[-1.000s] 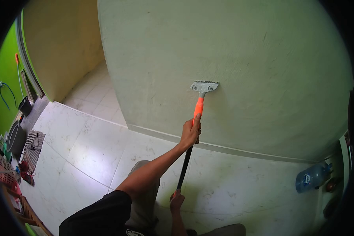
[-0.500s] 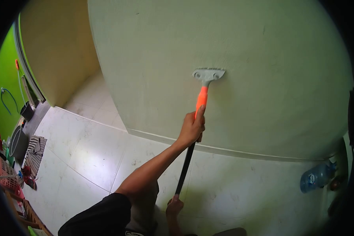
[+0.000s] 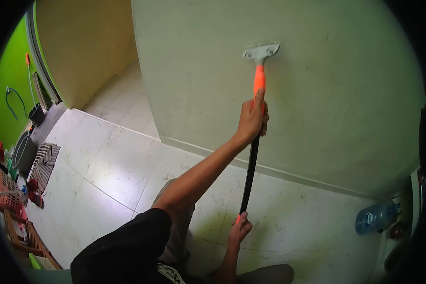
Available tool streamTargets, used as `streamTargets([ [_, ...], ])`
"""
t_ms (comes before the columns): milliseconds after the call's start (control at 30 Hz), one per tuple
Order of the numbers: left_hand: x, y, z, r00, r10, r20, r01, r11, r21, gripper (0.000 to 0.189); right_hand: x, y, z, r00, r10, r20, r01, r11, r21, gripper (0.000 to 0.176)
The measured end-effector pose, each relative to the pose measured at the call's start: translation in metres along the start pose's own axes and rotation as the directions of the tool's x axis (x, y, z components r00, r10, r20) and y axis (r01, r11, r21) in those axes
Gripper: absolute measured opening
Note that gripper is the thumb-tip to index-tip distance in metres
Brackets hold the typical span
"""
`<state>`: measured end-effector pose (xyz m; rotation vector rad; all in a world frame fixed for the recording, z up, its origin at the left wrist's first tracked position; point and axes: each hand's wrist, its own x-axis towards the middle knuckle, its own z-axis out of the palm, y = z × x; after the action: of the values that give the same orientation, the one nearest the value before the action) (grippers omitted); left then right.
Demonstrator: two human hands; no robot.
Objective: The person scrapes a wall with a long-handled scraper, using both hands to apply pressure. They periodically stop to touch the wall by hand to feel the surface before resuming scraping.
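A long-handled wall scraper (image 3: 251,165) has a wide grey metal head (image 3: 261,51), an orange collar and a black shaft. Its blade edge meets the pale green wall (image 3: 208,94). My left hand (image 3: 252,120) wraps round the handle just below the head, thumb laid along the orange part. Lower down, my right hand (image 3: 241,229) closes round the bottom end, where a bit of orange shows. The left forearm reaches up from a black sleeve (image 3: 123,246).
A blue water jug (image 3: 376,217) lies on the tiled floor (image 3: 113,175) at right. To the left are a striped mat (image 3: 45,165), a grey tub (image 3: 23,154), a black bucket (image 3: 37,114) and a red basket (image 3: 7,189). A doorway opens left of the wall.
The scraper head has slid higher up the wall, and both hands have moved up and rightward with it. The camera view has shifted slightly too.
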<state>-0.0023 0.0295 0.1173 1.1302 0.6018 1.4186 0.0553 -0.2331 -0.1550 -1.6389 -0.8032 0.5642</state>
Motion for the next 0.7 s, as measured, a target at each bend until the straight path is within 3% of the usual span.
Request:
streamTargets([
  [133,-0.033,-0.041,-0.024,0.997,-0.028,-0.078,0.025,0.999,-0.044,0.066,0.004,0.052,-0.013,0.984,0.099,0.146,-0.099,0.995,-0.005,0.058],
  [300,-0.054,-0.082,-0.065,0.963,-0.139,-0.229,0.133,0.990,-0.041,0.071,-0.022,0.088,-0.018,0.994,0.088,0.071,-0.076,0.985,-0.155,0.064],
  [433,-0.054,-0.092,-0.076,0.926,-0.202,-0.319,0.201,0.979,-0.036,0.075,-0.019,0.102,-0.011,0.994,-0.095,-0.057,0.068,0.928,-0.367,0.066],
  [700,-0.057,-0.110,-0.091,0.877,-0.224,-0.426,0.254,0.967,0.014,0.075,-0.028,0.113,-0.010,0.999,0.039,-0.005,-0.038,0.916,-0.400,0.065],
])
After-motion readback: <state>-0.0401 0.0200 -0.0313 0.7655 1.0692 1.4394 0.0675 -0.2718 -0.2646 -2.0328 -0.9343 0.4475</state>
